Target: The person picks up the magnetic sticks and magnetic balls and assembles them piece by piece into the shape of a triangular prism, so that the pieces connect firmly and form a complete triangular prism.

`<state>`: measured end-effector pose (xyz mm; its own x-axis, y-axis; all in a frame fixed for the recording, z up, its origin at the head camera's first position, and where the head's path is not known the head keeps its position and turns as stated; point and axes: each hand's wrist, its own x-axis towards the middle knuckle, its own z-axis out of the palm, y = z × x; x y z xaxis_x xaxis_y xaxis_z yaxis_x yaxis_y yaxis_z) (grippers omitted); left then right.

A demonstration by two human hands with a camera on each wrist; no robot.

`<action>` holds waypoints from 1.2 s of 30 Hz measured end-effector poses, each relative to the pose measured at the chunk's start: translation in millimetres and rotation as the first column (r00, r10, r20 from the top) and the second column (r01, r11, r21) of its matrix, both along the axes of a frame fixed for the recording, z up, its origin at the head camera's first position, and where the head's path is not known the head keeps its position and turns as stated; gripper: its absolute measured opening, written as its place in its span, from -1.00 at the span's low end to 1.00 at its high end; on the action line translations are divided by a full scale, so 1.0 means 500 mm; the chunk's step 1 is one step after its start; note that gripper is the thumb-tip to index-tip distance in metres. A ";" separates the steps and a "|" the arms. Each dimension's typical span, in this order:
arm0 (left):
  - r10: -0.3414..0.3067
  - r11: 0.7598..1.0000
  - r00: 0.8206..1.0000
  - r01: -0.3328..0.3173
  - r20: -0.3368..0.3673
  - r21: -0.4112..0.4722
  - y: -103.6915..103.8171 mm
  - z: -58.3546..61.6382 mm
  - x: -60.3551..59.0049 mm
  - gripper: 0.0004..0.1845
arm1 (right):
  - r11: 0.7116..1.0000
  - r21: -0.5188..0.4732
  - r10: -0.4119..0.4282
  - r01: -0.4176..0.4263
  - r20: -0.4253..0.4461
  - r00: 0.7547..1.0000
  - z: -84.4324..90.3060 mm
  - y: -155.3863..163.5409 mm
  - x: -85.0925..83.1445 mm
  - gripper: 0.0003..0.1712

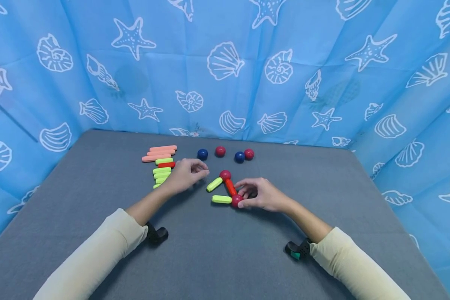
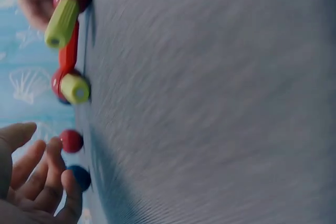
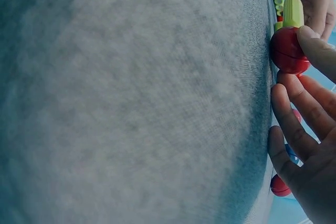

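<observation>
Two dark red balls and a red rod (image 1: 230, 187) joined between them lie on the table. One yellow-green rod (image 1: 214, 184) sticks out from the far red ball (image 1: 225, 175), another yellow-green rod (image 1: 221, 199) from the near red ball (image 1: 237, 201). My right hand (image 1: 264, 195) pinches that near ball; in the right wrist view the thumb (image 3: 315, 45) lies on it and the fingers come from the other side. My left hand (image 1: 187, 173) hovers between the joined piece and the loose rods, its fingers loosely bent. The left wrist view shows nothing in that hand (image 2: 39, 187).
Several loose yellow-green rods (image 1: 162, 171) and a red rod (image 1: 166, 165) lie in a column left of my left hand. Behind them are 3 salmon rods (image 1: 161, 153). Two blue balls (image 1: 202, 154) and two red balls (image 1: 220, 151) sit farther back, before a blue curtain (image 1: 195, 66).
</observation>
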<state>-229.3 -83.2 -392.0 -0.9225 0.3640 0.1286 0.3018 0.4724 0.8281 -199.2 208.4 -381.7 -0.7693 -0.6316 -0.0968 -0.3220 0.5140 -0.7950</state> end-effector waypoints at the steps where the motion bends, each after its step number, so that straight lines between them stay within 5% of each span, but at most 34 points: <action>1: 0.030 1.000 0.999 -0.030 -0.017 0.009 -0.002 0.001 -0.007 -0.75 | 1.000 0.000 0.000 0.000 0.001 1.000 0.000 0.000 0.000 -0.38; 7: 0.221 0.975 0.972 -0.220 -0.084 0.017 0.000 0.002 -0.058 -0.54 | 1.000 0.000 0.005 -0.005 -0.005 1.000 -0.002 0.000 -0.001 -0.38; 13: 0.249 0.966 0.966 -0.253 -0.065 -0.055 0.011 -0.005 -0.094 -0.40 | 1.000 -0.006 0.007 -0.007 -0.002 1.000 -0.002 0.001 -0.001 -0.38; 24: 0.128 0.975 0.991 -0.132 -0.035 -0.179 -0.008 -0.006 -0.098 -0.66 | 1.000 -0.001 0.011 -0.011 0.004 1.000 0.000 -0.001 -0.001 -0.38; 29: -0.022 0.972 0.999 0.013 -0.036 -0.235 -0.032 0.001 -0.067 -0.52 | 1.000 -0.007 0.014 -0.014 -0.002 1.000 0.002 -0.001 0.000 -0.38; 36: -0.176 0.959 0.984 0.171 -0.006 -0.226 -0.056 0.002 -0.013 -0.48 | 1.000 -0.010 0.011 -0.011 0.003 1.000 0.000 0.001 0.000 -0.38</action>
<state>-235.7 -111.3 -391.1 -0.8401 0.5403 0.0485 0.4154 0.5833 0.6980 -199.2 209.2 -381.9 -0.7623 -0.6406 -0.0928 -0.3251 0.5029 -0.8008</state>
